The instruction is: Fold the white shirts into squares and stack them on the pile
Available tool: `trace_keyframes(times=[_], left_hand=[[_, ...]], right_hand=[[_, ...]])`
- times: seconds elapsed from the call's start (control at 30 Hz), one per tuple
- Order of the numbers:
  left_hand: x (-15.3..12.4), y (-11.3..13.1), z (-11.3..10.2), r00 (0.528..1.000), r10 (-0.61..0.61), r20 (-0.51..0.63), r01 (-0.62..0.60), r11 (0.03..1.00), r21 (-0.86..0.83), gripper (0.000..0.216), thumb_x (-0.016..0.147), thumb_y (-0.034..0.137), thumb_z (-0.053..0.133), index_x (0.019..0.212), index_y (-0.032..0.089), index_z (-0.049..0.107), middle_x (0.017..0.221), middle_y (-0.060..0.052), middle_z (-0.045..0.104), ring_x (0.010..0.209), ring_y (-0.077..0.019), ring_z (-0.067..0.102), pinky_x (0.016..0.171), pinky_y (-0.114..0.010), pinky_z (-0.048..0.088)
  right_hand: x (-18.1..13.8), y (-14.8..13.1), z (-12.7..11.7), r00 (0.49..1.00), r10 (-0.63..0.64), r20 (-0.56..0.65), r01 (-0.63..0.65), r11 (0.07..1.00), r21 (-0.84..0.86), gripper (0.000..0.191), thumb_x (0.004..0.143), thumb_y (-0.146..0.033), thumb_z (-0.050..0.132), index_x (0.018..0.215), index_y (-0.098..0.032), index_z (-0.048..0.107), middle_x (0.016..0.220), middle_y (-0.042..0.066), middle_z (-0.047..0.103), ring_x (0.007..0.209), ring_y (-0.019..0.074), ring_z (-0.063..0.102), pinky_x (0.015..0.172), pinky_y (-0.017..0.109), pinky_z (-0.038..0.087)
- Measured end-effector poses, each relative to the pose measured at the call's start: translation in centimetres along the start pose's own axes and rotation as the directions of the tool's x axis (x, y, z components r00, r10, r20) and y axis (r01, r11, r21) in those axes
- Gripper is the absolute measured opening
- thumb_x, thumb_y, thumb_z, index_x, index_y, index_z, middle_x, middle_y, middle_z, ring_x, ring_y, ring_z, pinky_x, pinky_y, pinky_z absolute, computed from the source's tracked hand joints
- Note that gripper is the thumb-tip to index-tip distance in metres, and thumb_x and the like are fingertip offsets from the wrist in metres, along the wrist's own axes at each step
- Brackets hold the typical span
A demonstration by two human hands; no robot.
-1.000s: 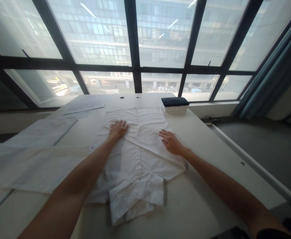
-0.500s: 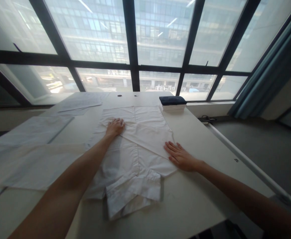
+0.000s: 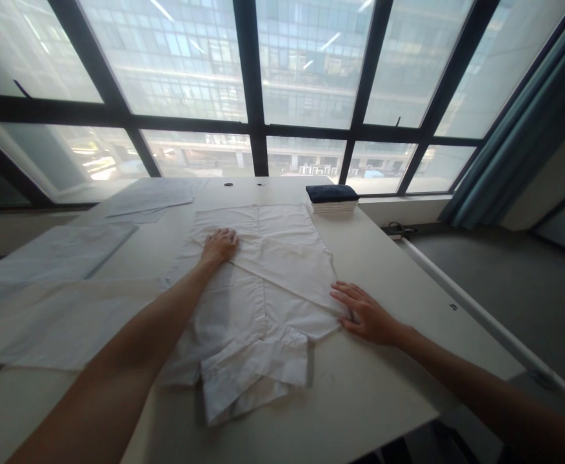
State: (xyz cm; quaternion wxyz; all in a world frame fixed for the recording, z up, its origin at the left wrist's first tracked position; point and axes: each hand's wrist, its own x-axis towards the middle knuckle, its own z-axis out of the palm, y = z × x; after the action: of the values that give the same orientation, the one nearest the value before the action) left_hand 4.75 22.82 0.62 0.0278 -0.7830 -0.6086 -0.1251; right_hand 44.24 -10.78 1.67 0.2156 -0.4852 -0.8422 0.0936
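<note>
A white collared shirt lies spread on the white table, its collar toward me. The right sleeve is folded slantwise across the body, and the other stretches out to the left. My left hand rests palm down on the upper middle of the shirt, over the end of the folded sleeve, with its fingers laid on the cloth and gripping nothing I can see. At the shirt's right folded edge is my right hand, open, its fingers extended and its fingertips at the cloth.
A stack of folded cloth, dark on top and white below, stands at the table's far right. Papers or thin white sheets lie at the far left. Large windows rise behind the table, with a blue curtain to the right.
My right hand has slid right, from on top of the shirt out to its folded edge. The left hand stays in place on the cloth. The view has shifted slightly.
</note>
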Motion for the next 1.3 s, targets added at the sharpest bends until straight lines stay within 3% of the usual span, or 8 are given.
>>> trace_keyframes(times=[0.23,0.53,0.63,0.7,0.83,0.93,1.17,1.3], left_hand=[[0.1,-0.1,-0.1,1.000,0.003,0.016,-0.003,1.000,0.009,0.049,0.103,0.039,0.035,0.142,0.019,0.056,0.157,-0.014,0.046,0.146,-0.0317,0.037,0.117,-0.051,0.029],[0.0,0.1,-0.1,1.000,-0.015,0.017,0.015,1.000,0.012,0.049,0.102,0.040,0.037,0.143,0.021,0.056,0.158,-0.012,0.045,0.147,-0.0316,0.036,0.118,-0.050,0.028],[0.0,0.2,-0.2,1.000,-0.011,0.012,0.011,1.000,0.011,0.049,0.103,0.040,0.035,0.142,0.020,0.057,0.158,-0.012,0.046,0.147,-0.0321,0.036,0.118,-0.050,0.028],[-0.1,0.2,-0.3,1.000,-0.011,0.019,0.011,1.000,0.011,0.050,0.103,0.039,0.035,0.143,0.020,0.056,0.158,-0.012,0.045,0.147,-0.0321,0.036,0.118,-0.050,0.028],[-0.1,0.0,-0.4,0.999,-0.013,0.036,0.013,1.000,0.013,0.051,0.103,0.039,0.034,0.146,0.019,0.053,0.160,-0.013,0.042,0.149,-0.0323,0.034,0.118,-0.052,0.028],[-0.2,0.0,-0.3,0.999,-0.005,0.040,0.005,1.000,0.018,0.051,0.103,0.038,0.034,0.147,0.020,0.052,0.160,-0.013,0.042,0.148,-0.0320,0.034,0.118,-0.053,0.028],[0.1,-0.1,-1.2,0.986,-0.038,0.162,0.037,0.999,0.008,0.058,0.105,0.042,0.029,0.158,0.020,0.039,0.167,-0.013,0.028,0.153,-0.0382,0.023,0.119,-0.063,0.022],[-0.3,3.4,-3.0,0.981,-0.029,0.193,0.018,0.998,0.057,0.060,0.106,0.042,0.028,0.159,0.015,0.036,0.166,-0.018,0.027,0.154,-0.0418,0.019,0.117,-0.071,0.017]], right_hand=[[0.9,-2.5,0.6,0.999,-0.018,-0.032,0.013,0.992,-0.129,0.070,0.084,0.002,0.040,0.150,-0.021,0.049,0.152,0.013,0.052,0.146,0.0248,0.041,0.119,0.048,0.040],[0.0,-2.6,-0.7,0.992,0.062,0.113,-0.057,0.997,-0.048,0.048,0.095,-0.015,0.044,0.139,-0.021,0.063,0.143,0.010,0.062,0.138,0.0238,0.052,0.122,0.050,0.033],[3.0,-2.1,-1.0,0.984,0.179,-0.015,-0.179,0.984,-0.014,0.043,0.102,-0.026,0.039,0.135,-0.022,0.066,0.136,0.010,0.067,0.134,0.0241,0.057,0.120,0.048,0.037],[6.4,-1.8,0.0,0.973,0.223,-0.063,-0.225,0.974,-0.035,0.049,0.102,-0.029,0.039,0.144,-0.013,0.058,0.151,0.015,0.053,0.144,0.0258,0.045,0.121,0.046,0.035],[13.4,-1.9,3.7,0.971,0.240,-0.007,-0.239,0.965,-0.104,0.059,0.102,-0.030,0.039,0.155,-0.004,0.039,0.165,0.022,0.026,0.155,0.0314,0.020,0.123,0.055,0.022],[16.2,-1.7,6.0,0.965,0.257,0.044,-0.249,0.959,-0.131,0.063,0.104,-0.037,0.039,0.157,-0.005,0.034,0.166,0.022,0.024,0.155,0.0321,0.018,0.124,0.055,0.018],[13.3,2.0,5.1,0.894,0.449,0.009,-0.437,0.875,-0.207,0.072,0.104,-0.048,0.034,0.159,-0.001,0.028,0.167,0.023,0.020,0.156,0.0311,0.015,0.125,0.051,0.011],[11.8,2.8,4.5,0.873,0.488,-0.001,-0.469,0.838,-0.280,0.071,0.104,-0.046,0.031,0.160,-0.003,0.026,0.168,0.019,0.017,0.157,0.0280,0.013,0.126,0.050,0.009]])
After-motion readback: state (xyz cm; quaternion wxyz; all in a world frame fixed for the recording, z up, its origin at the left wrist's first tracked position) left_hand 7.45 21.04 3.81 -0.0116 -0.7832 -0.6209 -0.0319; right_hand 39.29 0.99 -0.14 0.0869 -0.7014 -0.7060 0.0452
